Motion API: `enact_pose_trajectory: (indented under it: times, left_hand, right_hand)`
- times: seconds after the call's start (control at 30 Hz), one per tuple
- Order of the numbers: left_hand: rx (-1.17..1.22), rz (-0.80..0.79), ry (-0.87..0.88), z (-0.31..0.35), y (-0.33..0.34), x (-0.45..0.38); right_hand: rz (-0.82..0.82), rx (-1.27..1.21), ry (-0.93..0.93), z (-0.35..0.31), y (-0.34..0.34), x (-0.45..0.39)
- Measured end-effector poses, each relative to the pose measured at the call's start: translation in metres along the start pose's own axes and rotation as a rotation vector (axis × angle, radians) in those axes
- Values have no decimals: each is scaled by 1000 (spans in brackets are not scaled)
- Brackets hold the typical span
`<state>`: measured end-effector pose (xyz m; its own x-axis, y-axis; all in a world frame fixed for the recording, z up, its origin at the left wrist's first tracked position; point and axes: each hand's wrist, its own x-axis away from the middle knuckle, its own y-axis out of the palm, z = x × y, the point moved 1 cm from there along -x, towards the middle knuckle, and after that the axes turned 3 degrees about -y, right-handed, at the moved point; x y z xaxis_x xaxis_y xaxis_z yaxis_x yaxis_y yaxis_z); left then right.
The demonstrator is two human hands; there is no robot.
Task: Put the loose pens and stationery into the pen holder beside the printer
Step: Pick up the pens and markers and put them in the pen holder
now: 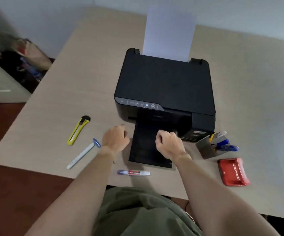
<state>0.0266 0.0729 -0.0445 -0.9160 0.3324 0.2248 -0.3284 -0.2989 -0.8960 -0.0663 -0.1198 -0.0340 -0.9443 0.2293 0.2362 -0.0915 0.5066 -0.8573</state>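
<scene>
Hovering loosely curled, both hands hold nothing above the desk

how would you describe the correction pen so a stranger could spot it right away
Start at the black printer and follow its output tray toward the table's near edge. The correction pen lies sideways just past it: short, white, with a red label, unlike the longer white pen to its left.

Soft, even daylight; no hard source visible. Faint shadows fell toward six o'clock under the black plastic inkjet printer and both forearms. Dull sheen on the glossy red plastic hole punch at four o'clock. Whole frame slightly soft; cluttered corner at ten o'clock badly smeared. Pale wood-grain desk edges bowed from wide-angle distortion.
</scene>
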Motion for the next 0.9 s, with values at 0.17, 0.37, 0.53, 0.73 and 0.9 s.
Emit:
enact_pose_trajectory:
  times: [0.17, 0.37, 0.53, 0.73, 0.9]
  left_hand:
    - [-61, 12, -357, -42, -1, 12]
    - [-69, -122, -614, -60, 11, 26]
    - [10, -205, -740, -63, 23, 30]
    - [131, -192, -765, -63, 31, 31]
    - [144, 42, -509, -55, 13, 29]
  right_hand:
    - [-262, 90, -282, -53, 29, -5]
    - [-607, 337, -390, -75, 76, 20]
    - [-646, 421, -397, -70, 98, 28]
    - [-621, 401, -405, -63, 100, 27]
    - [-557, 104, -355, -60, 76, 26]
